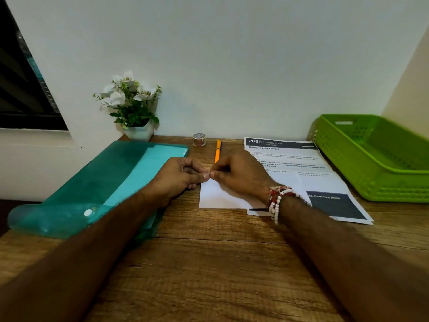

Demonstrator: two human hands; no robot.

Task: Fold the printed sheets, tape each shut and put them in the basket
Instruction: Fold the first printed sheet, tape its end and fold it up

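While my two hands meet over the middle of the desk (209, 263), they pinch something very small and pale between them, too small for me to say what it is. My left hand (183, 176) is curled closed, thumb pressed forward against that bit; my right hand (236, 174) is closed the same way, fingertips meeting the left thumb. A beaded bracelet (278, 198) of red and white sits on my right wrist.

Under my hands lies a folded white sheet (216, 196), blank side up, flat on the wood. It overlaps the left edge of a printed sheet (308, 168), which lies open and flat, headed "2659" and "Change Pillow Covers", with a dark block near its front right corner. The green basket (371, 163) stands at the right edge of the desk, just beside that printed sheet, and I see nothing in the part of it that shows.

Toward the back edge, against the wall, a small roll of tape (199, 139) stands on its side, and an orange pen (217, 151) lies just right of it, pointing toward my hands. A teal plastic folder (97, 189) covers the left side of the desk, my left forearm across it. A pot of white flowers (132, 105) stands at the back left corner.
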